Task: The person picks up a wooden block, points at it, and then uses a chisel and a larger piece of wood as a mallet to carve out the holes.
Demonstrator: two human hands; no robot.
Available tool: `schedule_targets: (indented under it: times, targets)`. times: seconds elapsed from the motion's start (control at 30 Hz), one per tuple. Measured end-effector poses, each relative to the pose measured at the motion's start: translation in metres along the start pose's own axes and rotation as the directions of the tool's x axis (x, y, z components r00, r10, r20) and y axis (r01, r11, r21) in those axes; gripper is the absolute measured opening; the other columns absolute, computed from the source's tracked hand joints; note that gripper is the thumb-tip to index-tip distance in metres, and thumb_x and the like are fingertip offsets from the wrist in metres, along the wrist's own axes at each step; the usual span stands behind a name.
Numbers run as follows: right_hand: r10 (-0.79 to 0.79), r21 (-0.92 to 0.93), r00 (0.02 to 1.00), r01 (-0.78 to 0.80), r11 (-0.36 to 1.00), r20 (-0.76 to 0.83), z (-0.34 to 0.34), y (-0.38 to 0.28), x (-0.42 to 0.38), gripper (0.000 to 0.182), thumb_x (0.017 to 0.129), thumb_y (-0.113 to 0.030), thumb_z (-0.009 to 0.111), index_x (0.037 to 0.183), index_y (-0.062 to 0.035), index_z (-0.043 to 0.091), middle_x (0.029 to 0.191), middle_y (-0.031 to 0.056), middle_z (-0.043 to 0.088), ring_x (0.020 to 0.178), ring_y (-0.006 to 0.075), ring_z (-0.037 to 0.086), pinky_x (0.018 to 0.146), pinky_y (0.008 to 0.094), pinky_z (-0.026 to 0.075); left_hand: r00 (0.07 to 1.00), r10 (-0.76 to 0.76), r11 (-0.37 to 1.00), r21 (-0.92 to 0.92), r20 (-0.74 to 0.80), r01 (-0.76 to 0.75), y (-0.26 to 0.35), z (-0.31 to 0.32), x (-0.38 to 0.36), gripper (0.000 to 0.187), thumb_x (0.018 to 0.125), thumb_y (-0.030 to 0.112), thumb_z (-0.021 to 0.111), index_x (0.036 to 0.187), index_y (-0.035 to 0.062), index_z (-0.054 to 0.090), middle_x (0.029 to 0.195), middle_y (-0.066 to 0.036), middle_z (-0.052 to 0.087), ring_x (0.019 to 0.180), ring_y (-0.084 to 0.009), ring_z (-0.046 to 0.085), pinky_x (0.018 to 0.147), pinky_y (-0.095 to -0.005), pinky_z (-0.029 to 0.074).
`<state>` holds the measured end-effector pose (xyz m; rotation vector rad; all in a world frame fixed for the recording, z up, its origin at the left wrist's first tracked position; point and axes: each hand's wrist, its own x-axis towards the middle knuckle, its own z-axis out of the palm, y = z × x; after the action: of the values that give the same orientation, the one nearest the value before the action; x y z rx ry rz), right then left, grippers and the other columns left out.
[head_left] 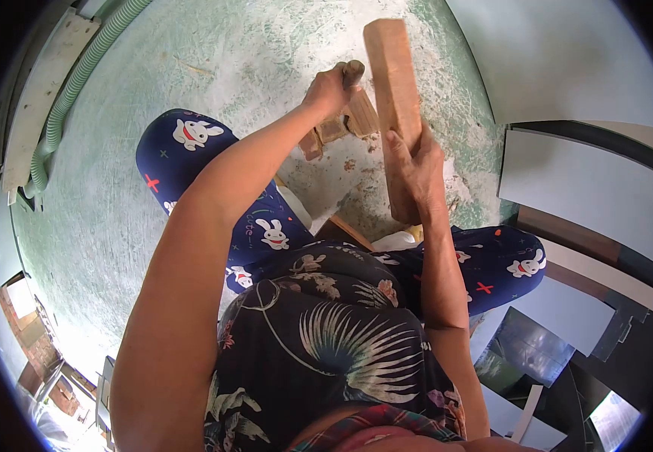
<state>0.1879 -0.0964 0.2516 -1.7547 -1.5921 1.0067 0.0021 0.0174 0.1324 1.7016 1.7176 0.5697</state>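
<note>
A person sits with knees spread on a scuffed, pale green floor (pixel 251 45), seen from above, in dark blue trousers (pixel 273 233) printed with white rabbits. At one o'clock is a long, reddish-brown, squared wooden beam (pixel 391 71), raised in front of the body. Its far end tips slightly toward eleven o'clock; its near end comes down by the person's lap.

The right hand (pixel 421 173) is clamped around the beam's lower half, thumb across the broad face and fingers wrapped behind the three o'clock edge. The left hand (pixel 326 92), at twelve o'clock, is closed on a dark, round-ended piece (pixel 353 72); the fist hides most of it, so what it is cannot be told. This hand is apart from the beam, just off its nine o'clock side.

Below the left fist, small brown wooden blocks (pixel 332 130) sit close together on the floor. A ribbed, pale green hose (pixel 56 120) curves at ten o'clock, and a flat, grey-white panel (pixel 582 184) lies at three o'clock.

The beam looks solid, stiff and fairly heavy, hardly fragile, with dry faces that should give good grip. A hold nearer its middle would likely balance it best; its squared edges may press into the palm.
</note>
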Motion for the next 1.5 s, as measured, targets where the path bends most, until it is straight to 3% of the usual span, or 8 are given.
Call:
schedule_targets:
  times: [0.17, 0.27, 0.5, 0.83, 0.87, 0.97, 1.37, 1.5]
  targets:
    - [-0.135, 0.162, 0.985, 0.152, 0.975, -0.111, 0.002, -0.006, -0.002, 0.057, 0.085, -0.030, 0.065, 0.124, 0.0081, 0.049, 0.093, 0.0290, 0.065, 0.088, 0.0300, 0.067, 0.078, 0.0381, 0.052, 1.000, 0.024, 0.999, 0.021, 0.017, -0.025, -0.004, 0.002, -0.002, 0.047, 0.081, 0.033, 0.069, 0.113, 0.0003, 0.055, 0.092, -0.021, 0.067, 0.091, -0.0356, 0.065, 0.077, -0.0412, 0.052]
    - [-0.067, 0.241, 0.996, 0.081, 0.967, -0.067, 0.021, 0.014, 0.003, 0.057, 0.085, -0.030, 0.064, 0.124, 0.0082, 0.049, 0.093, 0.0301, 0.065, 0.091, 0.0318, 0.067, 0.078, 0.0388, 0.052, 0.998, 0.056, 0.998, -0.006, 0.004, -0.056, -0.002, 0.002, -0.008, 0.042, 0.082, 0.026, 0.066, 0.114, 0.0008, 0.055, 0.090, -0.022, 0.067, 0.089, -0.0359, 0.065, 0.075, -0.0415, 0.052]
    - [0.012, 0.006, 0.999, -0.012, 1.000, 0.045, 0.016, 0.010, 0.004, 0.059, 0.084, -0.031, 0.065, 0.125, 0.0081, 0.049, 0.093, 0.0312, 0.065, 0.089, 0.0351, 0.068, 0.078, 0.0398, 0.052, 0.999, 0.015, 1.000, 0.019, 0.028, -0.015, 0.003, -0.002, -0.007, 0.041, 0.085, 0.032, 0.064, 0.113, 0.0047, 0.052, 0.094, -0.022, 0.066, 0.093, -0.0387, 0.064, 0.078, -0.0450, 0.053]
    - [-0.112, 0.233, 0.988, 0.134, 0.963, -0.106, 0.023, 0.019, 0.005, 0.058, 0.085, -0.031, 0.065, 0.125, 0.0068, 0.049, 0.089, 0.0290, 0.065, 0.085, 0.0312, 0.068, 0.076, 0.0392, 0.052, 0.998, 0.060, 0.998, 0.033, 0.002, -0.060, -0.003, 0.006, -0.010, 0.035, 0.083, 0.024, 0.063, 0.108, 0.0001, 0.058, 0.089, -0.021, 0.067, 0.085, -0.0351, 0.066, 0.074, -0.0400, 0.052]
    - [0.013, 0.051, 1.000, -0.013, 0.999, -0.007, 0.024, 0.020, 0.007, 0.058, 0.085, -0.031, 0.064, 0.125, 0.0072, 0.048, 0.089, 0.0298, 0.065, 0.084, 0.0353, 0.068, 0.074, 0.0407, 0.052, 0.998, 0.059, 0.998, -0.014, -0.006, -0.059, -0.005, 0.007, -0.010, 0.033, 0.083, 0.023, 0.062, 0.107, 0.0009, 0.058, 0.088, -0.021, 0.067, 0.086, -0.0350, 0.066, 0.075, -0.0402, 0.052]
    - [-0.004, -0.037, 0.999, 0.005, 0.999, 0.043, 0.026, 0.021, 0.007, 0.057, 0.085, -0.031, 0.063, 0.124, 0.0074, 0.048, 0.089, 0.0303, 0.065, 0.085, 0.0379, 0.067, 0.074, 0.0415, 0.053, 0.999, 0.034, 0.999, -0.039, 0.015, -0.033, -0.003, 0.008, -0.003, 0.032, 0.083, 0.021, 0.061, 0.110, 0.0034, 0.057, 0.092, -0.021, 0.066, 0.090, -0.0349, 0.066, 0.078, -0.0417, 0.051]
    - [-0.130, 0.206, 0.981, 0.159, 0.966, -0.145, -0.002, -0.011, 0.000, 0.058, 0.084, -0.032, 0.066, 0.124, 0.0071, 0.049, 0.093, 0.0265, 0.066, 0.089, 0.0289, 0.067, 0.078, 0.0376, 0.051, 0.994, 0.027, 0.997, 0.067, 0.103, -0.034, -0.007, 0.007, -0.003, 0.053, 0.082, 0.032, 0.066, 0.122, 0.0013, 0.051, 0.096, -0.023, 0.066, 0.092, -0.0351, 0.065, 0.080, -0.0410, 0.052]
    - [-0.039, 0.197, 0.999, 0.039, 0.980, -0.006, 0.011, 0.008, 0.007, 0.058, 0.084, -0.032, 0.065, 0.125, 0.0069, 0.049, 0.094, 0.0276, 0.066, 0.092, 0.0314, 0.067, 0.080, 0.0382, 0.051, 0.994, 0.101, 0.995, -0.015, 0.040, -0.101, -0.003, 0.004, -0.012, 0.046, 0.084, 0.030, 0.064, 0.117, 0.0008, 0.051, 0.096, -0.022, 0.066, 0.093, -0.0371, 0.064, 0.080, -0.0428, 0.052]
